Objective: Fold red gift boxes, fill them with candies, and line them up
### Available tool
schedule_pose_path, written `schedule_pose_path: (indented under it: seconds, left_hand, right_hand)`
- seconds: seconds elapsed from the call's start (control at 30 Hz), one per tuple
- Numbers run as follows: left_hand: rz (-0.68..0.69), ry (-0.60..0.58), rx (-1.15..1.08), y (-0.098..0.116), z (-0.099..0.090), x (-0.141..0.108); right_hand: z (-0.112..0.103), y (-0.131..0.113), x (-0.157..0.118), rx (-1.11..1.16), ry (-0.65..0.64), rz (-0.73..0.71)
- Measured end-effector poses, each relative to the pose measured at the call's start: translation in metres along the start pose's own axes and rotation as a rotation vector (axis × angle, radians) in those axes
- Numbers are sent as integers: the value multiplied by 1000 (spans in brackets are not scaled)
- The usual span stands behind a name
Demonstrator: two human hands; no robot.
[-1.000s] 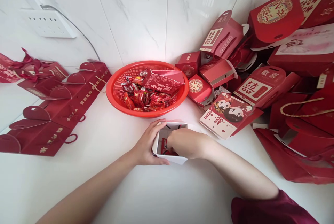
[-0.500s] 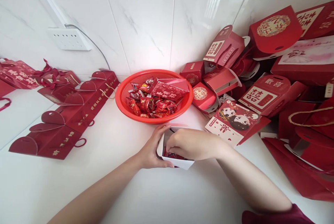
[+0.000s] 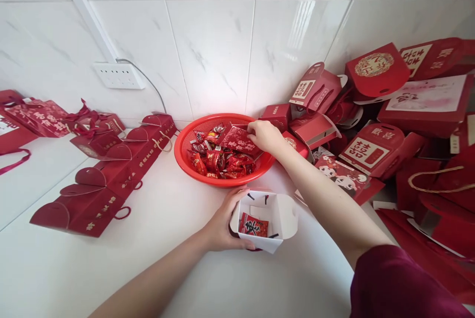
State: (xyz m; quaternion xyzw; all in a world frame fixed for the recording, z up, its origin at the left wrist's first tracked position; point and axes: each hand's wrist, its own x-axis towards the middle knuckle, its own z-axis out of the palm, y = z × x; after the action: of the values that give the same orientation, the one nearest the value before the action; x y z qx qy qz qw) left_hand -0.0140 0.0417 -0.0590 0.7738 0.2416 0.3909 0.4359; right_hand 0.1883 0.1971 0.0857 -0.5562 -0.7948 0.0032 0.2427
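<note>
My left hand is wrapped round the left side of an open box with a white inside. One red wrapped packet with dark lettering lies in it. Beyond the box stands a red plastic basket holding several red wrapped sweets and a small red patterned box. My right hand is over the basket's right side, its fingers bent together at the small patterned box; what they pinch, if anything, is hidden.
A row of dark red boxes with cord handles stands at the left. On the right, red gift boxes are heaped against the tiled wall. A wall socket with a cable is at the back left.
My right hand has come out of the open box and moved up to the basket. The packet inside the box now shows. The camera view has tilted up slightly.
</note>
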Motion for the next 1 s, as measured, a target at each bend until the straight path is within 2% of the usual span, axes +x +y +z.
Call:
schedule_pose_path:
  seconds: [0.1, 0.2, 0.27, 0.37, 0.47, 0.57, 0.63, 0.7, 0.8, 0.83, 0.93, 1.0]
  left_hand:
    - [-4, -5, -16, -2, 0, 0]
    - [-9, -6, -4, -3, -1, -1]
    - [-23, -9, -1, -3, -1, -2]
    - [-68, -15, -2, -3, -2, -4]
    - [-74, -20, 6, -1, -2, -4]
    - [-32, -14, -1, 2, -3, -1]
    - [-2, -22, -42, 4, -2, 1]
    - [11, -34, -83, 6, -2, 3]
    - [-26, -1, -95, 7, 0, 4]
    - [-44, 12, -98, 7, 0, 4]
    - [-90, 17, -131, 9, 0, 4]
    - [-105, 13, -150, 10, 1, 5]
  right_hand:
    - [-16, 9, 10, 5, 133, 8]
    - [-33, 21, 25, 46, 353, 39]
    - [-35, 30, 38, 116, 438, 91]
    - [-27, 40, 53, 223, 393, 213]
    - [-20, 44, 60, 274, 342, 265]
    - [-32, 45, 50, 300, 346, 264]
    - [-52, 47, 31, 332, 392, 254]
    - [-80, 51, 0, 379, 494, 228]
    - [-123, 62, -64, 292, 720, 181]
    - [-135, 66, -87, 241, 795, 209]
    - [-165, 83, -157, 97, 932, 452]
    - [-182, 94, -196, 5, 859, 682]
